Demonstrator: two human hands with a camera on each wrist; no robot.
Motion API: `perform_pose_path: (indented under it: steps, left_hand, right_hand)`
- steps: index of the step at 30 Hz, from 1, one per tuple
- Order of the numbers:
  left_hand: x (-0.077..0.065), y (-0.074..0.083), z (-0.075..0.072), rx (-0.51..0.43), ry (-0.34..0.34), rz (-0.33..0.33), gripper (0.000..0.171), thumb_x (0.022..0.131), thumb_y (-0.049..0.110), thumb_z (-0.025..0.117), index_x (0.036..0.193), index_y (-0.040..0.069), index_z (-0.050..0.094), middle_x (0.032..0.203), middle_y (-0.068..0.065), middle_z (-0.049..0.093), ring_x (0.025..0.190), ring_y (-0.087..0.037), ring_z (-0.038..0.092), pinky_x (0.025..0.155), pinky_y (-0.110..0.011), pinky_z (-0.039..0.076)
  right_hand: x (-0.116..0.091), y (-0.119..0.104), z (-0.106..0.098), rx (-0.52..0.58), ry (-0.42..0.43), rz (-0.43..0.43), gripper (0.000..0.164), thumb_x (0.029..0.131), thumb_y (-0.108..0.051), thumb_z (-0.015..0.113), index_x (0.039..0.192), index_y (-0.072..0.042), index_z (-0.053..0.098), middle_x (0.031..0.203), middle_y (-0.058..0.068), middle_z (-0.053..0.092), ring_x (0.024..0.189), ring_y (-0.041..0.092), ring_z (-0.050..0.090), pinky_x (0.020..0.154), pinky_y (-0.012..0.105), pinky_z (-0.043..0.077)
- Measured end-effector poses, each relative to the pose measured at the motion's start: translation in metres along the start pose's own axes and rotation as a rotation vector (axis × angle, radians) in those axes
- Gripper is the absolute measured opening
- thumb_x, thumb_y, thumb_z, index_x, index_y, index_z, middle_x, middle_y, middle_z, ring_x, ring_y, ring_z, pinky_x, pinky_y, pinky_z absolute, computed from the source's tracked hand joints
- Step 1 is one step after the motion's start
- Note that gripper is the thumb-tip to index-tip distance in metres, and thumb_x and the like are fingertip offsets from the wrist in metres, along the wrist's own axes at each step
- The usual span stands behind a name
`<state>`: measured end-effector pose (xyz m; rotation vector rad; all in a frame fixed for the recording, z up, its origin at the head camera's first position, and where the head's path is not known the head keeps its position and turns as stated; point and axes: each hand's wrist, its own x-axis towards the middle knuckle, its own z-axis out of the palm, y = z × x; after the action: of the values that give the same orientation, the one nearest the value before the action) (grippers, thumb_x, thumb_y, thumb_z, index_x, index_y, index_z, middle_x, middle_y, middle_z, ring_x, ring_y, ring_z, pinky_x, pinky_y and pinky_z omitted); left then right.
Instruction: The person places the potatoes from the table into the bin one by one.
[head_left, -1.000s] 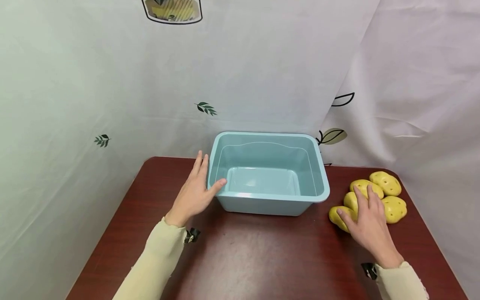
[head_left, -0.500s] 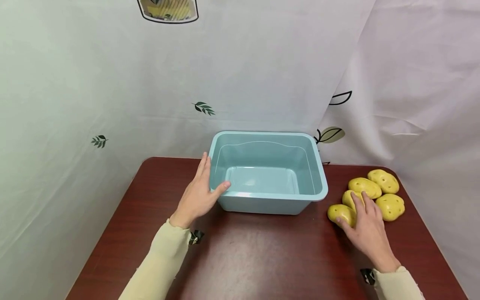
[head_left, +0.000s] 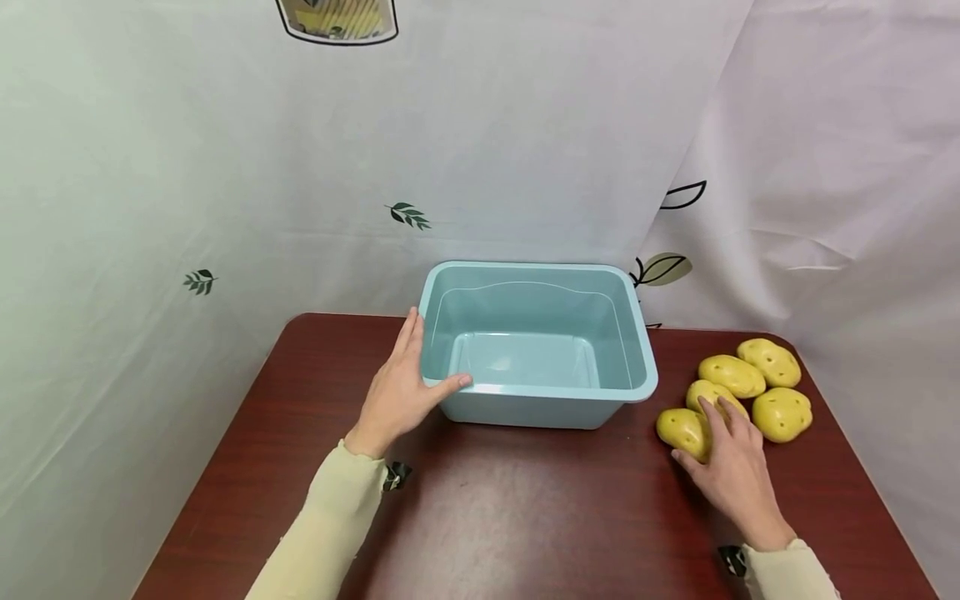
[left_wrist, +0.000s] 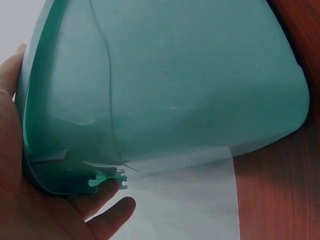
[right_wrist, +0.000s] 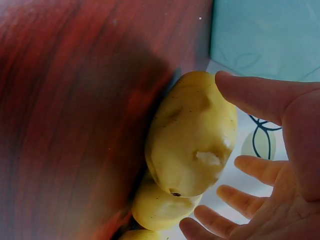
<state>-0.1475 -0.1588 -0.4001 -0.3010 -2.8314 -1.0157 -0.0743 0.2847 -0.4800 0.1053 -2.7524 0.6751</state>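
A light blue plastic tub [head_left: 525, 408] stands near the back of the table. My left hand [head_left: 397, 400] rests against its front left corner, fingers straight along the left side and thumb over the front rim. The left wrist view shows fingertips [left_wrist: 117, 212] below the rim. To the right, my right hand [head_left: 738, 479] hovers around the nearest yellow potato [head_left: 682, 432], its thumb at the near left and its fingers spread over the far side. In the right wrist view the fingers stand apart from that potato [right_wrist: 192, 135]; whether the thumb touches it, I cannot tell.
Several more potatoes [head_left: 731, 376] lie clustered behind and to the right of the nearest one, by the right edge of the dark red wooden table [head_left: 510, 517]. White cloth [head_left: 525, 150] with printed leaves hangs behind and at both sides.
My right hand has come down and nearer, from above the potato cluster to the nearest potato. My left hand has shifted slightly right, its thumb now further along the tub's front rim.
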Motion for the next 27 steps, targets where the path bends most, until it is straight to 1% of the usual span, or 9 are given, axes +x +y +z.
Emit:
perform_pose_path:
  steps: [4, 7, 11, 16, 22, 27]
  left_hand:
    - [0.0, -0.001, 0.0, -0.018, -0.013, -0.007, 0.121, 0.079, 0.078, 0.064, 0.162, 0.008, 0.011, 0.168, 0.009, 0.0, 0.142, -0.029, 0.041, 0.101, -0.053, 0.045]
    - [0.001, 0.0, -0.001, -0.025, -0.03, -0.005, 0.121, 0.079, 0.078, 0.063, 0.162, 0.008, 0.009, 0.168, 0.008, -0.002, 0.143, -0.029, 0.04, 0.103, -0.053, 0.043]
    - [0.001, 0.001, -0.001, -0.039, -0.046, -0.006, 0.12, 0.08, 0.078, 0.062, 0.162, 0.009, 0.007, 0.168, 0.009, -0.003, 0.145, -0.028, 0.037, 0.106, -0.052, 0.041]
    - [0.0, 0.001, -0.002, -0.047, -0.058, -0.009, 0.12, 0.081, 0.079, 0.061, 0.162, 0.009, 0.006, 0.168, 0.009, -0.005, 0.145, -0.028, 0.037, 0.107, -0.052, 0.04]
    - [0.0, -0.001, -0.003, -0.056, -0.06, -0.01, 0.119, 0.082, 0.078, 0.06, 0.162, 0.009, 0.006, 0.168, 0.01, -0.005, 0.145, -0.026, 0.037, 0.108, -0.051, 0.04]
    - [-0.001, -0.001, -0.002, -0.063, -0.056, -0.015, 0.119, 0.081, 0.078, 0.06, 0.162, 0.01, 0.006, 0.167, 0.012, -0.005, 0.145, -0.025, 0.037, 0.108, -0.051, 0.04]
  right_hand:
    - [-0.001, 0.001, 0.002, -0.011, -0.006, -0.001, 0.084, 0.069, -0.009, 0.088, 0.139, 0.012, 0.045, 0.14, 0.041, 0.034, 0.121, 0.064, 0.03, 0.095, 0.07, 0.027]
    - [-0.003, 0.002, 0.004, -0.018, 0.007, -0.011, 0.084, 0.068, -0.007, 0.088, 0.137, 0.013, 0.045, 0.138, 0.041, 0.035, 0.12, 0.063, 0.031, 0.096, 0.068, 0.025]
    - [-0.004, 0.003, 0.007, -0.026, 0.028, -0.021, 0.081, 0.067, -0.006, 0.088, 0.134, 0.013, 0.047, 0.134, 0.042, 0.038, 0.117, 0.062, 0.033, 0.094, 0.065, 0.024]
    - [-0.005, 0.003, 0.011, -0.039, 0.024, -0.009, 0.077, 0.067, -0.006, 0.087, 0.132, 0.012, 0.05, 0.132, 0.041, 0.039, 0.116, 0.061, 0.034, 0.092, 0.064, 0.025]
    - [-0.006, 0.001, 0.013, -0.046, 0.016, 0.013, 0.077, 0.067, -0.004, 0.087, 0.133, 0.012, 0.05, 0.132, 0.04, 0.039, 0.115, 0.06, 0.034, 0.09, 0.063, 0.027]
    - [-0.005, 0.0, 0.013, -0.045, 0.02, 0.029, 0.076, 0.067, -0.001, 0.086, 0.133, 0.012, 0.05, 0.13, 0.037, 0.039, 0.109, 0.057, 0.036, 0.085, 0.063, 0.033]
